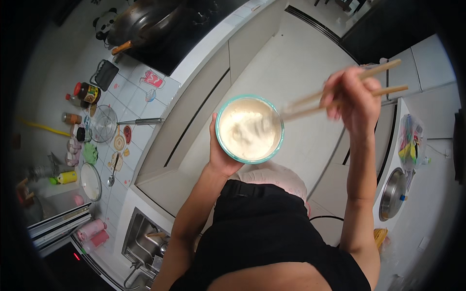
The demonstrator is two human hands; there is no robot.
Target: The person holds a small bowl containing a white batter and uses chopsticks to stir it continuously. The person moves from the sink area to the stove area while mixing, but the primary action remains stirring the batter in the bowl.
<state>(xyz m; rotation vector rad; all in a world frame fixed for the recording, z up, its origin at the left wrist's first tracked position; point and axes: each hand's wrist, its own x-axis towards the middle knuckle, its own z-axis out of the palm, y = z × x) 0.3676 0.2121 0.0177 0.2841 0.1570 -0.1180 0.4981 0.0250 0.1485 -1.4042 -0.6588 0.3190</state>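
My left hand (224, 159) holds a round bowl with a teal rim (217, 135) out in front of my body, thumb along its outer side and fingers hidden beneath. Pale cream batter or wet dough (247, 136) fills much of the bowl, its surface uneven. In my right hand (351, 96) is a pair of wooden chopsticks (386, 91), gripped above and to the right of the bowl. Their lower ends reach over the bowl's right rim towards the mixture and are blurred, so the tips cannot be made out.
On the left counter are a wire strainer (103, 123), a white plate (91, 182), a spoon (111, 180) and several jars. A wok (145, 27) rests on the black cooktop (204, 22). The sink (140, 222) lies lower left. A metal lid (393, 194) is on the right counter.
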